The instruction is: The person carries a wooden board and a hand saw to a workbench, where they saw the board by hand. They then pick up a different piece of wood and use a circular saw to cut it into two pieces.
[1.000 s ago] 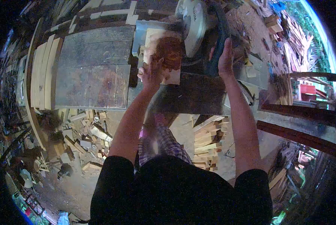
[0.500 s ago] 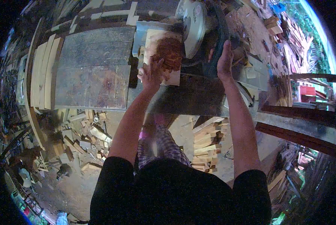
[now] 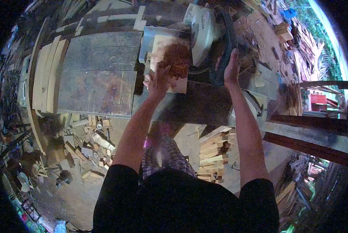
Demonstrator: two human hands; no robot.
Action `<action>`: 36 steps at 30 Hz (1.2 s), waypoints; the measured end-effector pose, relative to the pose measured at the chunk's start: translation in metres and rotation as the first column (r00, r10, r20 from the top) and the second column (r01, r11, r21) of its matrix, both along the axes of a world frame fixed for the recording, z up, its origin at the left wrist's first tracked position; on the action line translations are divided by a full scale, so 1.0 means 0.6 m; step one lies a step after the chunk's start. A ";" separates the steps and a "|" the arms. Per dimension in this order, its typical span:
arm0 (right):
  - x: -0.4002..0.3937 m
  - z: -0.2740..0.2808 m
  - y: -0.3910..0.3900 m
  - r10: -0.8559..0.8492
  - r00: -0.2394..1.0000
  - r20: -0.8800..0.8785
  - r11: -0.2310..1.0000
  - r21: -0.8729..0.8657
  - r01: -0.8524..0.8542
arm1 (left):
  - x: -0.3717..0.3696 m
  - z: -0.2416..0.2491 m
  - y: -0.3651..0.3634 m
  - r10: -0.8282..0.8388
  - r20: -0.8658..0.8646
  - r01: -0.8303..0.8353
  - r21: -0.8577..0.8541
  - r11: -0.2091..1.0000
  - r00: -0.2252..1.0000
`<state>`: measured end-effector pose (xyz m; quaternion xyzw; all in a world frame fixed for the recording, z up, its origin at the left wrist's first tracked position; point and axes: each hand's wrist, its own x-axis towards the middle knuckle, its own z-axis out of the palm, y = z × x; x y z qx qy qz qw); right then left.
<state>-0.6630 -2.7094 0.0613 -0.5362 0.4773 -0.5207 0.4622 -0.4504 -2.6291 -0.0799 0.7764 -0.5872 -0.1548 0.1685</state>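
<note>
My left hand (image 3: 157, 82) lies on the near left part of a pale wooden board (image 3: 180, 86), fingers spread and thumb out at its left edge. A reddish-brown patch covers much of the board's upper face. Just right of the board stands a miter saw (image 3: 202, 33) with a pale round blade guard. My right hand (image 3: 232, 70) is closed round the saw's dark handle (image 3: 219, 75), thumb pointing up along it; its fingers are mostly hidden behind the handle. The blade itself is hidden by the guard.
Left of the saw extends a worn wooden tabletop (image 3: 100, 91), with several pale planks (image 3: 49, 75) side by side at its left end. Wood offcuts (image 3: 86, 149) litter the floor below, and cut pieces (image 3: 214, 153) are stacked near my legs. A dark beam (image 3: 306, 149) lies at right.
The whole view has shifted slightly, so the bench and saw appear a little lower. Both hands keep their places on the board and the saw handle.
</note>
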 end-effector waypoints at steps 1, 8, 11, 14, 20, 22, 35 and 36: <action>0.000 0.000 0.002 -0.013 1.000 -0.017 1.000 -0.017 0.013 | -0.001 -0.011 0.000 0.000 -0.001 0.000 0.001 1.000 1.000; -0.023 -0.030 -0.016 -0.065 0.994 -0.084 0.997 0.041 0.069 | 0.003 -0.055 -0.005 -0.054 0.174 0.072 -0.097 0.993 0.983; -0.033 -0.065 -0.036 -0.283 0.893 -0.351 0.939 -0.293 0.182 | 0.003 -0.034 -0.003 -0.077 0.162 0.090 -0.076 0.993 0.984; -0.044 -0.096 -0.045 -0.258 0.770 -0.584 0.958 -0.256 0.128 | 0.006 -0.024 0.001 -0.099 0.097 0.108 -0.099 0.989 0.990; -0.045 -0.088 -0.030 -0.210 0.815 -0.540 0.959 -0.277 0.064 | 0.003 -0.051 0.001 -0.084 0.191 0.106 -0.109 0.988 0.978; -0.038 -0.088 -0.025 -0.218 0.855 -0.470 0.959 -0.267 0.098 | 0.003 -0.042 0.003 -0.020 0.183 0.051 -0.164 0.985 0.983; -0.062 -0.168 -0.038 -0.197 0.911 -0.363 0.954 -0.286 0.093 | 0.008 -0.051 -0.001 -0.091 0.131 0.107 -0.124 0.986 0.987; -0.061 -0.172 -0.036 -0.212 0.897 -0.388 0.945 -0.316 0.087 | 0.008 -0.044 0.001 -0.087 0.154 0.107 -0.127 0.986 0.984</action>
